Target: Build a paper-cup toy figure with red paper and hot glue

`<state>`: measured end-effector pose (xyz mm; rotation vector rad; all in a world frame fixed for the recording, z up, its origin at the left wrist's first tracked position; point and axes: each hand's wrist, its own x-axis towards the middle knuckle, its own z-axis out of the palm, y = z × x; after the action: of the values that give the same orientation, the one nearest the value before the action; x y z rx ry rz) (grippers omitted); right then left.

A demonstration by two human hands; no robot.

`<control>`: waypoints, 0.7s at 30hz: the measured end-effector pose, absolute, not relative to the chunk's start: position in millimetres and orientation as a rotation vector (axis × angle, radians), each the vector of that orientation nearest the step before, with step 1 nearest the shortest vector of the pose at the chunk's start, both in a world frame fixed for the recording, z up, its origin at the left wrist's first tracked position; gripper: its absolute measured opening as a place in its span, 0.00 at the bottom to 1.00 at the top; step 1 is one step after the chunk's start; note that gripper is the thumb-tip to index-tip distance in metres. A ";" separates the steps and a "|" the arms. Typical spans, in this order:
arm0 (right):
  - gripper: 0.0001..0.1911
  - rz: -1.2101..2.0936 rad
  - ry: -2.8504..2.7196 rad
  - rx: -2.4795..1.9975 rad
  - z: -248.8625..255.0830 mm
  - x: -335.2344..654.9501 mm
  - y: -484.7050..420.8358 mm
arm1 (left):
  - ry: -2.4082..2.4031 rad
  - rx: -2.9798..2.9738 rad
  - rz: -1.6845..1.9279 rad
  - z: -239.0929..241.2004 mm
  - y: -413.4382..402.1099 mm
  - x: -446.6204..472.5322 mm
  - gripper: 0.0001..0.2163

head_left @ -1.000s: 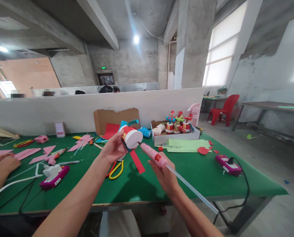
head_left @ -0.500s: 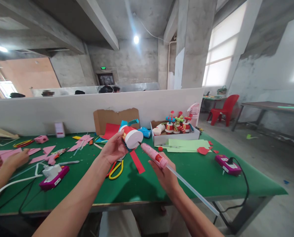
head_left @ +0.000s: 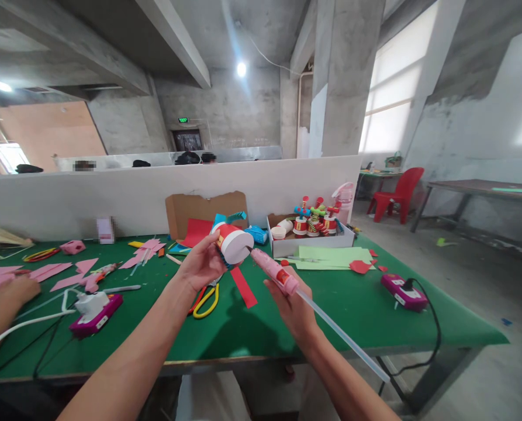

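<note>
Held up over the table, a paper cup (head_left: 237,245) wrapped in red and blue paper is tipped so its white round end faces me. My left hand (head_left: 203,261) grips it around the side. Closed on a pink glue gun (head_left: 272,270), my right hand (head_left: 294,307) keeps its dark nozzle at the right rim of that white end; whether they touch I cannot tell. A long clear glue stick (head_left: 339,332) trails from the gun's back. Below the cup lie a red paper strip (head_left: 244,286) and scissors with yellow and red handles (head_left: 206,301).
A box (head_left: 311,242) of finished paper figures stands at the back, near green paper sheets (head_left: 335,258). Purple power strips (head_left: 404,291) lie right and left. Another person's hand (head_left: 17,292) works on pink paper at far left. A white partition (head_left: 124,202) borders the table.
The glue gun's nozzle has shifted slightly up and right along the rim of the white end. At far left, the other person's hands have moved over the pink paper.
</note>
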<state>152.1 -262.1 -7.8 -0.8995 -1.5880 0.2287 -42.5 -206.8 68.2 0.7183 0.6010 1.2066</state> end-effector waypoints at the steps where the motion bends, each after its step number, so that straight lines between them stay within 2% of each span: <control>1: 0.14 0.225 -1.587 -0.901 -7.0 152.1 -262.0 | 0.604 0.719 1.204 68.1 -206.7 -42.7 0.10; 21: 0.13 0.236 -1.586 -0.872 1.7 147.9 -265.9 | 0.610 0.695 1.199 66.7 -207.8 -42.2 0.10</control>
<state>147.9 -265.9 1.7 -0.8724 -1.5864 0.2355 -42.2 -207.8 66.7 0.6949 0.6104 1.1991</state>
